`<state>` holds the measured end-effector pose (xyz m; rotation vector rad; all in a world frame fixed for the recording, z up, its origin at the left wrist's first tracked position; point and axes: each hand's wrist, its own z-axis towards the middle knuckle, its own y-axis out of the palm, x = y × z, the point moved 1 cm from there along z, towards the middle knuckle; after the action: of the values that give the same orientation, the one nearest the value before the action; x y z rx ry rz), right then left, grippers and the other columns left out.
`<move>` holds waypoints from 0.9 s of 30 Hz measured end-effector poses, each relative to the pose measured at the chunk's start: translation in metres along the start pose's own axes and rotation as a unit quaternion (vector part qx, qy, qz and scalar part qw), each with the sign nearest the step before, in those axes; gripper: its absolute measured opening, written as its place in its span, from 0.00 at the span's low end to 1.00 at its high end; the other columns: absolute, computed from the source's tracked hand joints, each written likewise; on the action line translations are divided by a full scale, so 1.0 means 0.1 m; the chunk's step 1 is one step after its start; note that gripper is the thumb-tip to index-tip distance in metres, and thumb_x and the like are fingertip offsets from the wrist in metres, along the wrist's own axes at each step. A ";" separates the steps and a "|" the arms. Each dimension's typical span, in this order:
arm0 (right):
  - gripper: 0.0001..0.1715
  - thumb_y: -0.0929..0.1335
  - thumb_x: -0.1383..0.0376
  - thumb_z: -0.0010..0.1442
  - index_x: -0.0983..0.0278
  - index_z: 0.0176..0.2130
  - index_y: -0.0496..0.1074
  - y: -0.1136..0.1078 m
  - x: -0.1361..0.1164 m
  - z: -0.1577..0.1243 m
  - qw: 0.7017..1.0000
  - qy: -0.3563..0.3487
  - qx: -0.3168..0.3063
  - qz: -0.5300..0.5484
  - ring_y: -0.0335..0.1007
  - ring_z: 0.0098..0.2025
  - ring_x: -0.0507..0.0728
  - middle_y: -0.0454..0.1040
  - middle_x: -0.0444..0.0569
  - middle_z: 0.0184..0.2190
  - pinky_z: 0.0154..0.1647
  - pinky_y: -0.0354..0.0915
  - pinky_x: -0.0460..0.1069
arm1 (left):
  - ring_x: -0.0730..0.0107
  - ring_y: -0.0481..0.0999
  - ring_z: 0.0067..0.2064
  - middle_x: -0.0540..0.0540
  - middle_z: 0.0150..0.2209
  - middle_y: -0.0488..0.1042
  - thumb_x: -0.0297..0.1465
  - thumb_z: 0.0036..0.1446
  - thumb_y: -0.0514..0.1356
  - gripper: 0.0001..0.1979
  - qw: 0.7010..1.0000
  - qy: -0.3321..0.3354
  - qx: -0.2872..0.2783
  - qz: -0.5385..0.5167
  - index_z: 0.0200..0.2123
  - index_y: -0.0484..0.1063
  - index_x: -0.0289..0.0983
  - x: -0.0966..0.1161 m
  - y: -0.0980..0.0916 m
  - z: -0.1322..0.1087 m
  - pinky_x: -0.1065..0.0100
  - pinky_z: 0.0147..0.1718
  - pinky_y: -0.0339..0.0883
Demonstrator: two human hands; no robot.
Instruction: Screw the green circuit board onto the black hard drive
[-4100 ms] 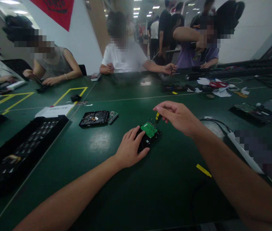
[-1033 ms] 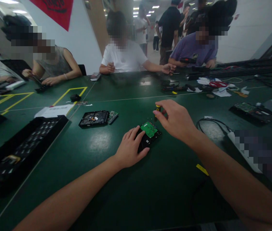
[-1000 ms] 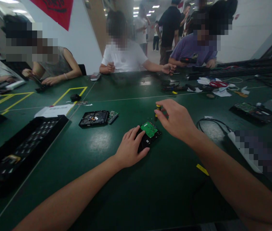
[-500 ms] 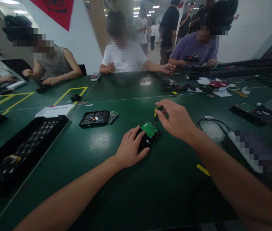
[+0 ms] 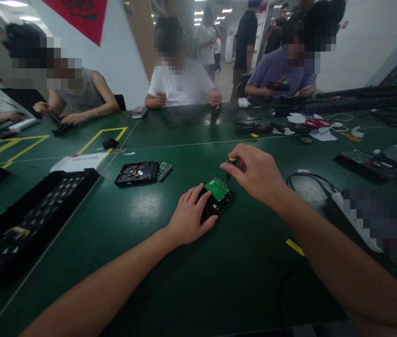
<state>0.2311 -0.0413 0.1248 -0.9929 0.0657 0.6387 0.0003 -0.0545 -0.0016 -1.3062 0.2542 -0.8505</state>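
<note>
A black hard drive (image 5: 216, 204) with a green circuit board (image 5: 217, 188) on top lies on the green table (image 5: 170, 290). My left hand (image 5: 190, 216) rests on the drive's left side, fingers over its edge and thumb along the near side. Above the board's right part, my right hand (image 5: 254, 173) grips a yellow and black screwdriver (image 5: 232, 161) between thumb and fingers. The screwdriver's shaft points down at the board; its exact contact point is too small to tell.
Left of the drive lie another black drive (image 5: 137, 174) and a small circuit board (image 5: 165, 171). A long black tray (image 5: 37, 210) stands at left. A white power strip (image 5: 356, 220) with a cable is at right. People sit across the table.
My right hand's fingers have shifted around the screwdriver handle, covering more of it. My left hand stays on the drive. Across the table, a person's outstretched hand has drawn back.
</note>
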 end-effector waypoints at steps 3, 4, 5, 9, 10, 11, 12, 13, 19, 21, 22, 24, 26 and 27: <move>0.06 0.71 0.61 0.67 0.61 0.43 0.71 -0.02 -0.03 -0.01 1.000 -0.003 -0.004 0.026 0.71 0.36 0.58 0.77 0.49 0.37 0.40 0.61 0.51 | 0.39 0.57 0.72 0.33 0.74 0.54 0.48 0.65 0.60 0.36 1.000 0.001 -0.001 0.004 0.70 0.60 0.39 0.01 -0.01 0.00 0.39 0.68 0.57; 0.06 0.70 0.63 0.67 0.61 0.44 0.72 -0.02 -0.03 -0.01 0.999 -0.003 -0.013 0.042 0.71 0.36 0.57 0.77 0.49 0.37 0.40 0.61 0.51 | 0.39 0.57 0.72 0.33 0.74 0.54 0.48 0.65 0.60 0.36 1.000 0.002 -0.002 0.006 0.70 0.60 0.38 0.01 -0.01 0.00 0.39 0.68 0.57; 0.06 0.69 0.64 0.67 0.61 0.45 0.73 -0.03 -0.04 -0.02 0.998 -0.002 -0.027 0.060 0.71 0.36 0.57 0.77 0.48 0.37 0.39 0.61 0.51 | 0.40 0.57 0.72 0.33 0.74 0.54 0.48 0.65 0.60 0.36 1.000 0.002 -0.003 0.006 0.70 0.60 0.38 0.01 -0.01 0.00 0.39 0.68 0.57; 0.10 0.67 0.64 0.68 0.60 0.50 0.73 -0.02 -0.04 -0.02 0.990 0.020 -0.066 0.125 0.71 0.35 0.55 0.77 0.47 0.38 0.39 0.63 0.50 | 0.40 0.57 0.72 0.33 0.73 0.55 0.48 0.66 0.60 0.35 1.000 0.001 -0.001 0.002 0.70 0.60 0.38 0.02 -0.02 0.00 0.39 0.68 0.57; 0.10 0.68 0.62 0.69 0.60 0.49 0.73 -0.02 -0.04 -0.01 0.989 0.025 -0.063 0.130 0.71 0.35 0.55 0.77 0.47 0.39 0.39 0.63 0.51 | 0.39 0.57 0.72 0.33 0.73 0.55 0.48 0.66 0.60 0.36 1.000 0.001 0.000 0.003 0.70 0.60 0.38 0.02 -0.02 0.00 0.39 0.68 0.57; 0.09 0.68 0.61 0.69 0.60 0.48 0.74 -0.02 -0.03 -0.01 0.989 0.027 -0.058 0.131 0.71 0.36 0.55 0.76 0.48 0.40 0.40 0.64 0.51 | 0.39 0.57 0.72 0.33 0.73 0.55 0.48 0.66 0.60 0.36 1.000 0.001 -0.001 0.005 0.70 0.60 0.38 0.02 -0.02 0.00 0.39 0.68 0.57; 0.08 0.68 0.60 0.68 0.60 0.46 0.74 -0.02 -0.02 0.00 0.989 0.029 -0.054 0.132 0.71 0.37 0.56 0.76 0.49 0.42 0.40 0.64 0.51 | 0.39 0.57 0.72 0.33 0.74 0.54 0.48 0.66 0.60 0.36 1.000 0.001 -0.002 0.006 0.70 0.60 0.38 0.02 -0.02 0.00 0.39 0.68 0.57; 0.08 0.68 0.60 0.68 0.60 0.44 0.75 -0.01 0.00 0.00 0.989 0.032 -0.051 0.135 0.71 0.37 0.56 0.76 0.49 0.42 0.40 0.64 0.51 | 0.39 0.57 0.72 0.33 0.74 0.54 0.48 0.65 0.60 0.36 1.000 0.001 -0.004 0.007 0.70 0.60 0.38 0.01 -0.02 0.00 0.39 0.68 0.57; 0.12 0.67 0.61 0.69 0.59 0.51 0.72 0.03 0.04 -0.02 0.970 0.097 -0.060 0.215 0.72 0.29 0.52 0.78 0.47 0.43 0.36 0.66 0.50 | 0.39 0.57 0.72 0.33 0.74 0.54 0.48 0.65 0.60 0.36 1.000 0.001 0.002 0.001 0.70 0.59 0.39 0.00 -0.01 0.00 0.39 0.68 0.57; 0.12 0.67 0.60 0.69 0.59 0.51 0.72 0.04 0.04 -0.02 0.966 0.109 -0.062 0.228 0.72 0.30 0.53 0.78 0.47 0.40 0.35 0.67 0.50 | 0.39 0.57 0.72 0.34 0.74 0.54 0.48 0.65 0.60 0.36 1.000 0.002 0.004 -0.004 0.70 0.60 0.39 0.00 -0.01 -0.01 0.38 0.68 0.57; 0.11 0.67 0.59 0.69 0.59 0.50 0.73 0.04 0.03 -0.02 0.967 0.108 -0.061 0.224 0.72 0.31 0.53 0.78 0.47 0.39 0.35 0.66 0.50 | 0.39 0.58 0.72 0.34 0.74 0.54 0.48 0.65 0.60 0.36 1.000 0.001 0.006 -0.005 0.70 0.60 0.39 0.00 -0.01 -0.01 0.38 0.68 0.57; 0.11 0.69 0.58 0.68 0.59 0.47 0.75 0.04 0.02 -0.01 0.972 0.091 -0.058 0.208 0.72 0.33 0.54 0.77 0.48 0.40 0.35 0.66 0.50 | 0.39 0.58 0.72 0.33 0.74 0.54 0.48 0.65 0.60 0.35 1.000 0.002 0.007 -0.005 0.70 0.60 0.39 0.01 -0.01 -0.01 0.38 0.68 0.57; 0.10 0.69 0.57 0.68 0.59 0.45 0.76 0.02 0.01 0.00 0.976 0.074 -0.057 0.195 0.72 0.34 0.54 0.77 0.49 0.42 0.35 0.66 0.50 | 0.39 0.57 0.72 0.33 0.74 0.54 0.48 0.65 0.61 0.36 1.000 0.002 0.006 -0.003 0.70 0.60 0.39 0.01 -0.01 0.00 0.38 0.67 0.57; 0.09 0.69 0.57 0.68 0.59 0.44 0.76 0.02 0.01 0.00 0.977 0.071 -0.060 0.193 0.72 0.34 0.54 0.77 0.49 0.42 0.36 0.66 0.50 | 0.39 0.57 0.72 0.33 0.74 0.54 0.48 0.65 0.61 0.36 1.000 0.003 0.006 -0.002 0.70 0.60 0.39 0.01 -0.01 0.00 0.38 0.67 0.57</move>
<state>0.2312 -0.0402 0.1229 -1.1541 0.3574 0.9346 0.0002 -0.0553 -0.0006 -1.2941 0.2512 -0.8575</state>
